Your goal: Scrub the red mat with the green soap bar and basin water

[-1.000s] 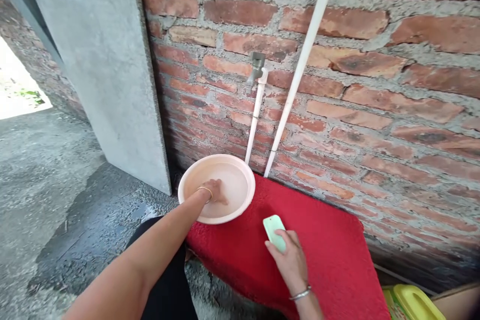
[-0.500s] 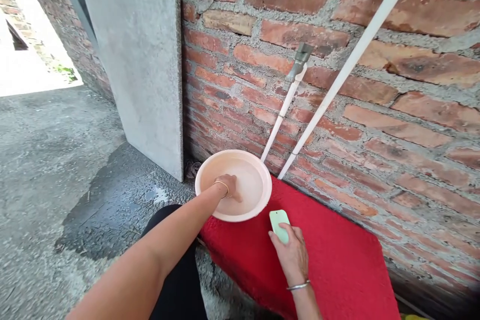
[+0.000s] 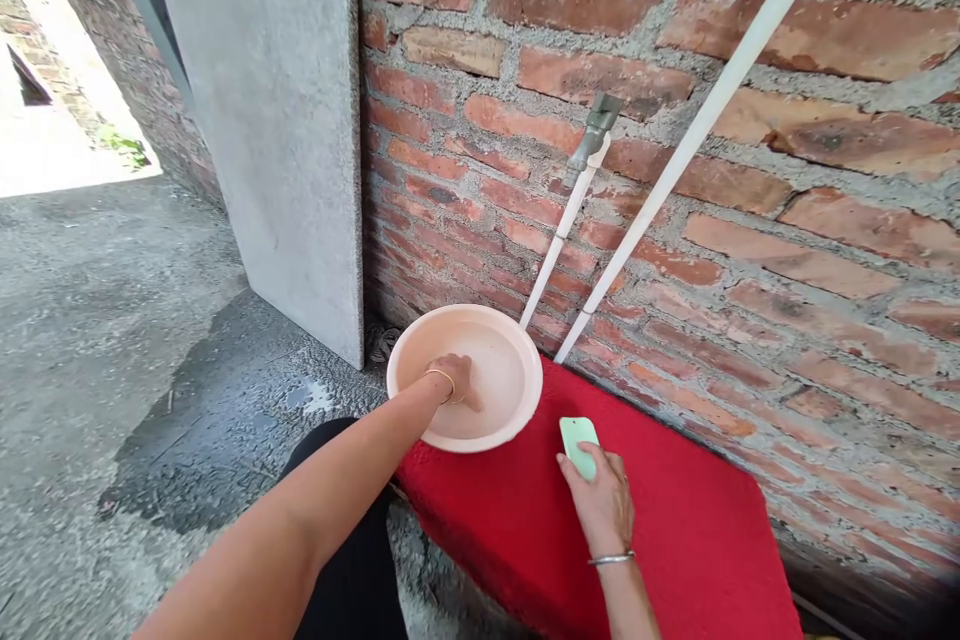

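A pale pink basin (image 3: 529, 405) with cloudy water in it stands at the left end of a red-covered slab (image 3: 675, 520). My left hand (image 3: 456, 380), with a thin bangle at the wrist, reaches down into the water. Its fingers are partly under the surface, so their grip and anything beneath them cannot be made out. To the right of the basin, my right hand (image 3: 600, 495) is closed on a light green scrub brush (image 3: 579, 440), thumb on one side and fingers on the other. A small hole shows at the brush's far end; its underside is hidden against the red surface.
A brick wall (image 3: 592, 0) runs behind the slab, with two white pipes (image 3: 675, 165) against it. One pipe ends in a grey fitting (image 3: 594, 132). A grey concrete panel (image 3: 277, 120) leans at the left, beside wet floor (image 3: 225, 410).
My right hand has shifted slightly to the right with the brush, farther from the basin. My left hand stays in the water, nearly in the same place.
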Demonstrator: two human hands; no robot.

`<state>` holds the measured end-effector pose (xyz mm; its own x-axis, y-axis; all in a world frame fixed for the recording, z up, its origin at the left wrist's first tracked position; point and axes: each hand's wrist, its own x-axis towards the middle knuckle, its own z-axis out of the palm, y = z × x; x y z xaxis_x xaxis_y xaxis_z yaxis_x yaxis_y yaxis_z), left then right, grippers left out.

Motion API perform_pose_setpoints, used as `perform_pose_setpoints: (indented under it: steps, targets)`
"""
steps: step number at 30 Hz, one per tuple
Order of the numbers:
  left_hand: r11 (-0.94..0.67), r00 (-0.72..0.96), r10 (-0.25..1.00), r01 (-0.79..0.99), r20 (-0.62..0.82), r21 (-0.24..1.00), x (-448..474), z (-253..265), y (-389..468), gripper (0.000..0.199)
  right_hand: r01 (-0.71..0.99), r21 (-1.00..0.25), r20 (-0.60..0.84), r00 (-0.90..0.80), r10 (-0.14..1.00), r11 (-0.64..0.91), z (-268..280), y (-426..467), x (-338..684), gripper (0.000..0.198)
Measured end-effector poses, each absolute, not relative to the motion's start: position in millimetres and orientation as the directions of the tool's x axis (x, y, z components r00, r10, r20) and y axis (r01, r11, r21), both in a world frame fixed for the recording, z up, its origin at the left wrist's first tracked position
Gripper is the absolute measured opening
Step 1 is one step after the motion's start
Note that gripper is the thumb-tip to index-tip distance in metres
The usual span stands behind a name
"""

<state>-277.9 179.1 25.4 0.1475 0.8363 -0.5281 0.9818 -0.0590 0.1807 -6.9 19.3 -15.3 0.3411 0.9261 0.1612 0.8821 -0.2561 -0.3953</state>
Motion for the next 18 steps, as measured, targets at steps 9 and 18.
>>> perform_pose_setpoints:
  steps: [9, 18]
  targets:
    - [-0.059, 0.141, 0.845, 0.983, -0.516, 0.172, -283.1, 21.5, 179.8, 0.098, 0.919, -0.356, 0.089, 0.212, 0.973, -0.168, -10.5, 56.4, -58.3, 0.029]
    - [-0.112, 0.175, 0.853, 0.982, -0.492, 0.154, -286.1, 20.8, 179.3, 0.093, 0.869, -0.291, 0.079, 0.438, 0.895, -0.400, -9.0, 10.4, 60.1, 0.036]
